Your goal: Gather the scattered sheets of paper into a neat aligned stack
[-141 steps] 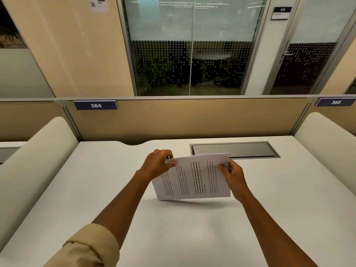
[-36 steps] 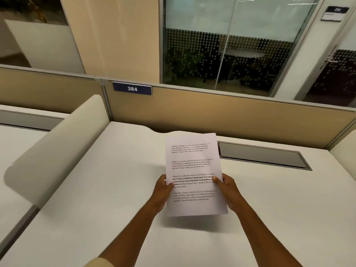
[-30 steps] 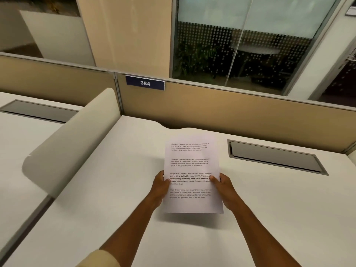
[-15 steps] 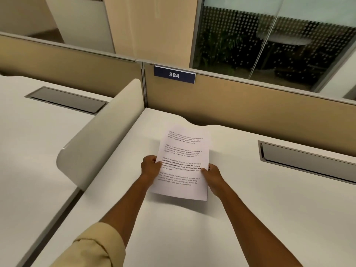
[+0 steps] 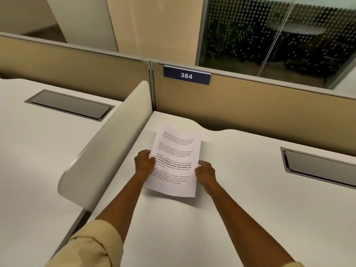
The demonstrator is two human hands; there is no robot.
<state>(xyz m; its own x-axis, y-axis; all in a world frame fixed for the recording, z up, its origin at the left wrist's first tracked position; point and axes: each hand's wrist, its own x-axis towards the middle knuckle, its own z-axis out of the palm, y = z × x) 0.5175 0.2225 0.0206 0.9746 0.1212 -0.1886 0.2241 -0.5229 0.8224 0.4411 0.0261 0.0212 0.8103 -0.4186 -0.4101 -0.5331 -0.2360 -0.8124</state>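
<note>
White printed sheets [image 5: 174, 162] are sitting in our grip, lifted just above the desk [image 5: 240, 218] near plate 384 [image 5: 186, 75]. Our left hand [image 5: 144, 163] and right hand [image 5: 205, 173] are pinching the stack's opposite long edges.

Left hand [image 5: 144, 164]: centre of frame, fingers curled, thumb on top, pinching.
Right hand [image 5: 205, 172]: just right of centre, curled, gripping.
Arms: both stretched forward from the bottom edge.

Matt white paper sheets [image 5: 176, 160]; smooth matt desk [image 5: 240, 218]; cloth sleeve [image 5: 92, 247].
</note>
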